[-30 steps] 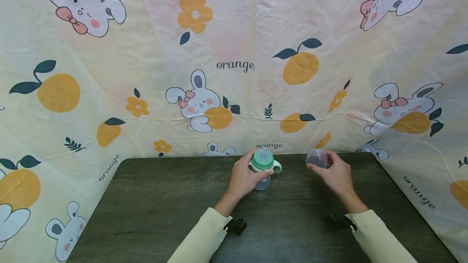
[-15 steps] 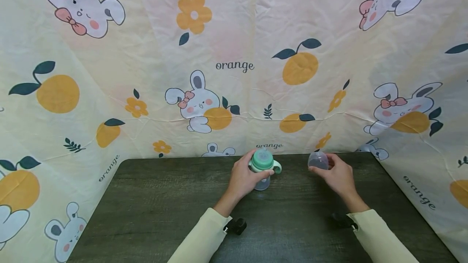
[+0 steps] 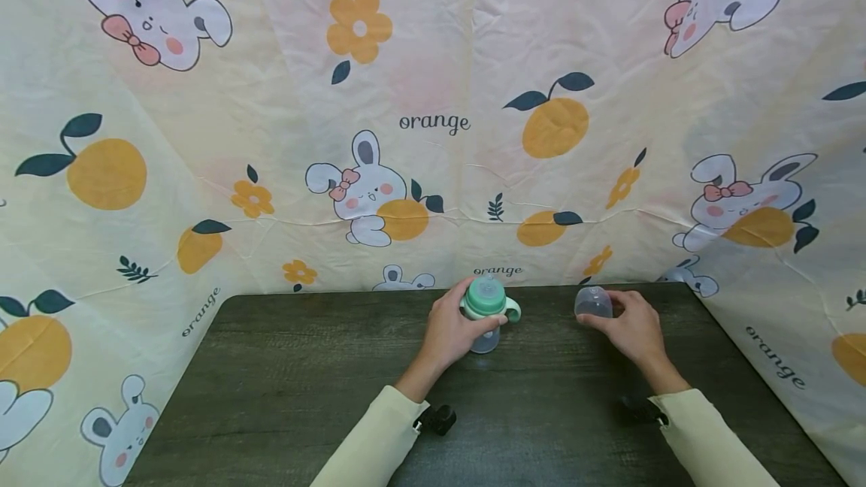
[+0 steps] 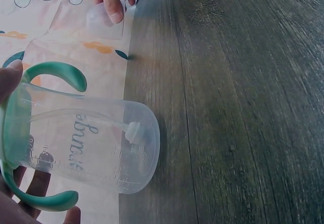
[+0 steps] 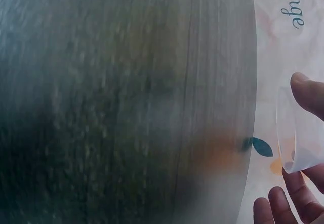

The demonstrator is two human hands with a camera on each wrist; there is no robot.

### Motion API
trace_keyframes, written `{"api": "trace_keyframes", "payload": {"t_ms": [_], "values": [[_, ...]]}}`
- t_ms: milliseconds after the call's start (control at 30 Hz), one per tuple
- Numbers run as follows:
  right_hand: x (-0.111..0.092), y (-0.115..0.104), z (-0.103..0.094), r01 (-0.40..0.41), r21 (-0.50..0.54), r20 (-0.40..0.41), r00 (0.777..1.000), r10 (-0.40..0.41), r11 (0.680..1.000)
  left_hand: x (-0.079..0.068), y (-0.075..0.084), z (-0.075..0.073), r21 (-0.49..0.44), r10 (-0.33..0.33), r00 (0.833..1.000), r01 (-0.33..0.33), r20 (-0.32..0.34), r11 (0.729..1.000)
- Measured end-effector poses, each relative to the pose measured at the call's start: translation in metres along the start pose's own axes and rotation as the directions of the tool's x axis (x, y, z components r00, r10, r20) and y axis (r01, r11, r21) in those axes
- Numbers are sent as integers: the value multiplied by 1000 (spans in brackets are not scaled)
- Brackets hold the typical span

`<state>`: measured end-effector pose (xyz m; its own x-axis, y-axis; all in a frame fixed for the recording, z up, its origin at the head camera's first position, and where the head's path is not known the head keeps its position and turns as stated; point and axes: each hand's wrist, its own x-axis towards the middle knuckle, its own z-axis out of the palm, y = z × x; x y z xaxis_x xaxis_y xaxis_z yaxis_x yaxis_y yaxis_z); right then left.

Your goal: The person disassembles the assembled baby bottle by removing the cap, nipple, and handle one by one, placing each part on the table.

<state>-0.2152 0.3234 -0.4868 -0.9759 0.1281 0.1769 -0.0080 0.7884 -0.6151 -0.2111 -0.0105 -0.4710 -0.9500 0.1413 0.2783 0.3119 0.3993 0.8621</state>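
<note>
My left hand (image 3: 451, 325) grips a baby bottle (image 3: 486, 296) around its upper part. The bottle has a green top, two green handles and a clear body. In the left wrist view the clear body (image 4: 101, 133) shows a straw with a white weighted end inside. To the right, my right hand (image 3: 632, 328) pinches a clear dome-shaped cap (image 3: 593, 302) between thumb and fingers. The cap's open rim points down, apart from the bottle. In the right wrist view only part of the cap (image 5: 298, 133) and the fingertips (image 5: 304, 85) show.
A dark wood-grain table (image 3: 304, 382) lies under both hands. Behind it hangs a pale cloth (image 3: 433, 58) printed with rabbits and oranges, meeting the table's far edge. Dark wrist cameras sit at both cuffs, the left camera (image 3: 443, 419) showing plainly.
My right hand has moved slightly right and down with the cap, which has tilted to a more upright dome. The left hand and the bottle have stayed in place.
</note>
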Motion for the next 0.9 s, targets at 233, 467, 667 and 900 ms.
{"api": "trace_keyframes", "payload": {"t_ms": [233, 467, 667, 900], "values": [[0, 2, -2, -20, -17, 43, 999, 20, 1000, 0, -1, 1, 11, 10, 1000, -10, -6, 1000], [2, 10, 0, -18, -42, 56, 998, 21, 999, 0, -1, 0, 15, 3, 1000, -3, -3, 1000], [2, 11, 0, -21, -33, 82, 996, 23, 999, 0, -1, 0, 19, -2, 1000, 2, 0, 1000], [2, 12, -1, -34, -28, 113, 993, 37, 999, 1, 0, 0, 15, -13, 1000, 13, 1, 1000]]}}
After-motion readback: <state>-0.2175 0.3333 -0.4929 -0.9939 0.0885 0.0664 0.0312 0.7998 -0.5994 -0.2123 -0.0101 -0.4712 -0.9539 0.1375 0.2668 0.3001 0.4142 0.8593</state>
